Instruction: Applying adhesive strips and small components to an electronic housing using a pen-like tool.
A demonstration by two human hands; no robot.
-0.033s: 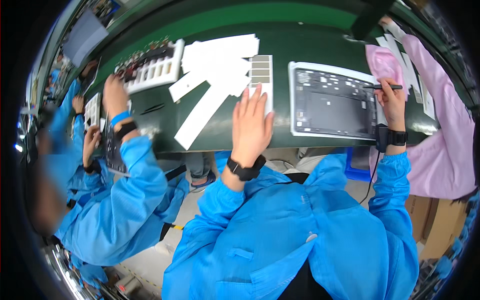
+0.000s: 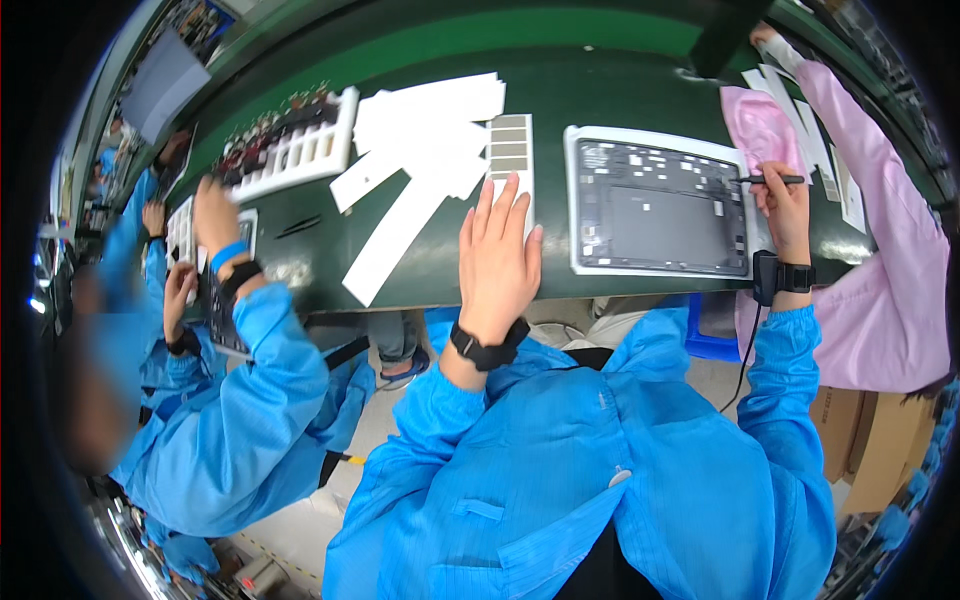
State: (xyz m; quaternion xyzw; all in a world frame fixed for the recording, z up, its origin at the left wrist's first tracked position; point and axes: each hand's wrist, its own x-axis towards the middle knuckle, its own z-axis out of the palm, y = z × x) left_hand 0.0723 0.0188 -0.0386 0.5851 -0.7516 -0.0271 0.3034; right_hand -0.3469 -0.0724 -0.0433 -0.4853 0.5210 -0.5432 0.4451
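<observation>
The right hand (image 2: pixel 784 195) pinches a black pen-shaped tool (image 2: pixel 782 180) at the right edge of the dark panel (image 2: pixel 660 232), holding it nearly level, probably so that the knuckles do not cover the thin tip (whether it touches the panel, I cannot tell). The left hand (image 2: pixel 497 250), gripping nothing, lies palm down to the panel's left, fingers stretched out over a strip of grey labels (image 2: pixel 510 150), likely to steady it. The panel itself sits between the hands, closer to the right, face up in a white frame (image 2: pixel 573 200) that seems to guard its edges. Farther left of the panel, loose white strips (image 2: pixel 430 118) fan out; beyond them are dark tweezers (image 2: pixel 297 226) and a white rack (image 2: pixel 349 120), perhaps placed there to leave room. Past the panel's right side is a co-worker's pink sleeve (image 2: pixel 850 130).
</observation>
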